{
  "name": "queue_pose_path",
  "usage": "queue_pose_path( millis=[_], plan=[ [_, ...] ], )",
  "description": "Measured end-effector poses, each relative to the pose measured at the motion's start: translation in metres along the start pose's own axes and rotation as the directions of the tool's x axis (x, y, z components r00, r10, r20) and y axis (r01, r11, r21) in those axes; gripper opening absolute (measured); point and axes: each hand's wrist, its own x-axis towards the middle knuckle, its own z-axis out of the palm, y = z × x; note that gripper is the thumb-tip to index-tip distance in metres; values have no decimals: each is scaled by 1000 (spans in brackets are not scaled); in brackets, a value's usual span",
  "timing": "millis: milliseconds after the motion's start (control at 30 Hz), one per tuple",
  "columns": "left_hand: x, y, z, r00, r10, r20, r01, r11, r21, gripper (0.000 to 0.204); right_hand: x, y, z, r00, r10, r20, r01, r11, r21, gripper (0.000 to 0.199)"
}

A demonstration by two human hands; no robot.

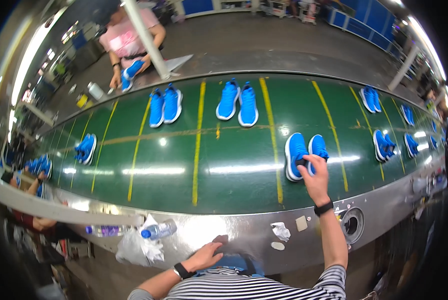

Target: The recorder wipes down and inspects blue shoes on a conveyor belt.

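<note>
Shoe pairs point(306, 155) sit spaced along the belt point(234, 170), bottle point(159, 230) on its near rim.

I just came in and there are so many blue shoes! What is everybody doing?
A person in a striped shirt stands at a long green belt carrying pairs of blue shoes. Their right hand reaches out and touches the nearest pair of blue shoes. Their left hand rests on the metal edge, near a water bottle. Across the belt, another person holds one blue shoe.

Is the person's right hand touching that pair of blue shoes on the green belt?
Touching: the head view shows the right hand fingers lying over the blue shoes.
</note>
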Motion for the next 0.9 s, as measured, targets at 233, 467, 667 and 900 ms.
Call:
queue_pose_path(
  millis=[233, 467, 667, 900],
  plan=[
    [-5, 24, 3, 979, 205, 18, -205, 970, 133, 42, -29, -211, -67, 787, -426, -447, 596, 337, 729, 6],
    [-59, 10, 10, 985, 157, -67, -153, 986, 61, 43, -63, -282, -78, 826, -484, -289, 429, 207, 879, 8],
    [-99, -22, 2, 990, 129, -60, -125, 990, 72, 43, -76, -340, -54, 790, -588, -175, 315, 143, 938, 9],
    [-169, -85, -64, 984, 155, -88, -156, 988, -6, 42, -102, -435, 14, 732, -657, -182, 303, 74, 950, 9]
  ],
)
